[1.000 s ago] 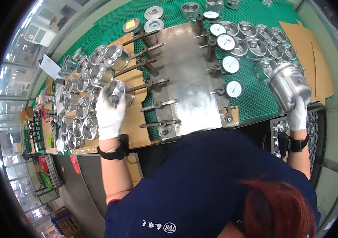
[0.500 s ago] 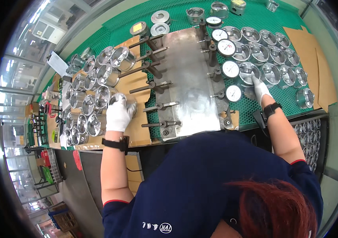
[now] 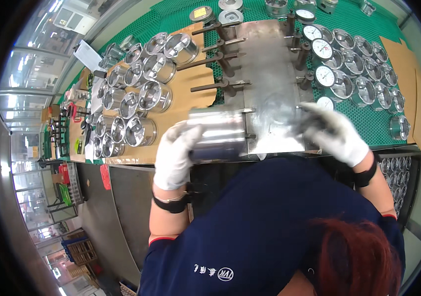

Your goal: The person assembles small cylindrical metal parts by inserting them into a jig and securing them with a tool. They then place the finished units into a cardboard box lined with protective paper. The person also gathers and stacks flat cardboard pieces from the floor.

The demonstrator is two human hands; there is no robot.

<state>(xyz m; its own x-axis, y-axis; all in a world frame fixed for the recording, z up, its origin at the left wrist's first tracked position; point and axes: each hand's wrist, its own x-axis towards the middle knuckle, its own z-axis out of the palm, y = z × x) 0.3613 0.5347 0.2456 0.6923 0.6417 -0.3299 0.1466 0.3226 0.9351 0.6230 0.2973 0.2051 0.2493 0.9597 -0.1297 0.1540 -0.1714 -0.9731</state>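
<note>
My left hand (image 3: 175,154), in a white glove, is closed around the side of a shiny metal piston (image 3: 219,134). The piston is tipped on its side in front of the near end of the steel plate (image 3: 269,84), smeared by motion. Over the near right part of that plate is my gloved right hand (image 3: 340,137). Its fingers point left and look dark and blurred, so whether they hold anything is unclear. Several dial gauges (image 3: 325,76) on posts line the plate's right side, and clamp rods (image 3: 220,88) line its left.
Several pistons (image 3: 155,95) stand in rows on the cardboard (image 3: 190,86) at the left. More pistons (image 3: 363,91) occupy the green mat (image 3: 368,134) at the right, beside folded cardboard (image 3: 408,98). Below the table's right edge is a rack of pistons (image 3: 397,170).
My left hand has lifted a piston off the cardboard and brought it right, toward the plate. My right hand has left the right-hand pistons and moved left over the plate. The view has shifted.
</note>
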